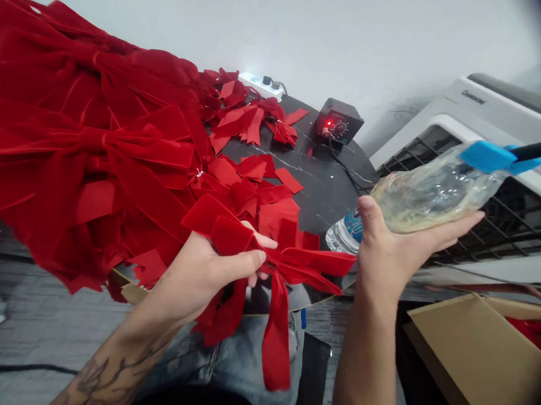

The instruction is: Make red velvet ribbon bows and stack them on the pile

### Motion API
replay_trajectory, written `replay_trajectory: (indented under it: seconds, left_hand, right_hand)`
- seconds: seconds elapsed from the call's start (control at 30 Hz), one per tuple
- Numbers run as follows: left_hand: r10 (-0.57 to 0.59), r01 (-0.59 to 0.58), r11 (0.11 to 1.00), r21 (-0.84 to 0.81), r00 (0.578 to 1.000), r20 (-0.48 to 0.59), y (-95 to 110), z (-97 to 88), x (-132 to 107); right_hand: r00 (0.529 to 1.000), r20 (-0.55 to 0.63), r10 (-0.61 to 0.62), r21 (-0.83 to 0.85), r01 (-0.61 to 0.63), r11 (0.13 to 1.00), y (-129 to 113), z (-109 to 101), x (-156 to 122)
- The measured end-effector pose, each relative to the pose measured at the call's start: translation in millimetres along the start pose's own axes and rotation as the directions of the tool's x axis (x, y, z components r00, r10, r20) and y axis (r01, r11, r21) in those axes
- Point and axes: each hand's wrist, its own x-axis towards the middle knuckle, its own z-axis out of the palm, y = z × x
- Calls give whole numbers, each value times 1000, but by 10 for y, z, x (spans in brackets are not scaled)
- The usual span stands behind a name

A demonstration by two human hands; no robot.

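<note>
My left hand is closed on a red velvet bow, pinching it near its knot, with the tails hanging down over my lap. My right hand is wrapped round a clear plastic bottle held on its side, yellowish stuff inside, a blue piece with a black handle at its mouth. Both hands are above the near edge of a dark round table.
A big heap of red bows covers the table's left side, with loose red pieces in the middle. A small black box with a red light and a power strip sit at the back. A water bottle, a white wire-fronted appliance and a cardboard box are to the right.
</note>
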Motion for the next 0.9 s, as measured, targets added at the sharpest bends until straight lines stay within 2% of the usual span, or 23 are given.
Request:
replay_trajectory:
  seconds: [0.07, 0.1, 0.13, 0.2, 0.23, 0.27, 0.3, 0.37, 0.43, 0.57, 0.67, 0.73, 0.8, 0.87, 0.9]
  left_hand:
    - [-17, 18, 999, 32, 1000, -24, -9, -32, 4]
    - [-29, 31, 998, 58, 999, -28, -2, -46, 5]
    - [-44, 46, 995, 89, 999, -25, 12, -58, 3]
    - [-72, 72, 986, 152, 997, -7, 58, -77, -3]
    - [-89, 85, 980, 179, 996, 13, 84, -86, -7]
    - [-105, 96, 975, 199, 994, 37, 108, -95, -12]
    - [-126, 109, 971, 215, 990, 67, 127, -106, -17]
    - [-168, 135, 965, 225, 977, 132, 147, -134, -29]
    - [-199, 154, 962, 224, 960, 195, 146, -163, -50]
    - [-148, 84, 969, 231, 949, 277, 131, -171, -121]
    - [-84, 9, 933, 360, 978, 193, 111, -125, -169]
    - [-68, 17, 930, 366, 990, 127, 76, -87, -176]
    - [-88, 59, 977, 203, 986, 138, 32, -50, -165]
    - [-136, 148, 988, -43, 968, 210, -3, -9, -149]
    - [-150, 187, 971, -148, 962, 228, -14, 14, -143]
  right_hand:
    - [995, -71, 67, -25, -68, 997, -92, -71, -296]
    - [997, -44, 64, 0, -64, 998, -162, -112, -481]
    - [999, -34, 34, 70, -31, 997, -238, -157, -673]
    - [996, -88, -25, 249, 46, 967, -378, -252, -1005]
    - [998, -57, -32, 330, 49, 943, -429, -297, -1119]
    - [999, 30, -35, 401, 20, 916, -461, -333, -1189]
    - [986, 163, -37, 450, -41, 892, -473, -358, -1218]
    - [901, 432, -38, 493, -202, 846, -452, -368, -1186]
    - [818, 575, -21, 494, -327, 805, -410, -336, -1110]
    - [791, 611, 30, 547, -450, 705, -361, -237, -1068]
    - [779, 624, 64, 569, -509, 646, -332, -216, -1118]
    - [764, 635, 114, 584, -571, 578, -296, -235, -1127]
    - [713, 686, 143, 605, -669, 432, -243, -264, -1102]
    - [622, 779, 80, 588, -768, 253, -179, -279, -1072]
    - [588, 808, 29, 573, -796, 196, -148, -272, -1070]
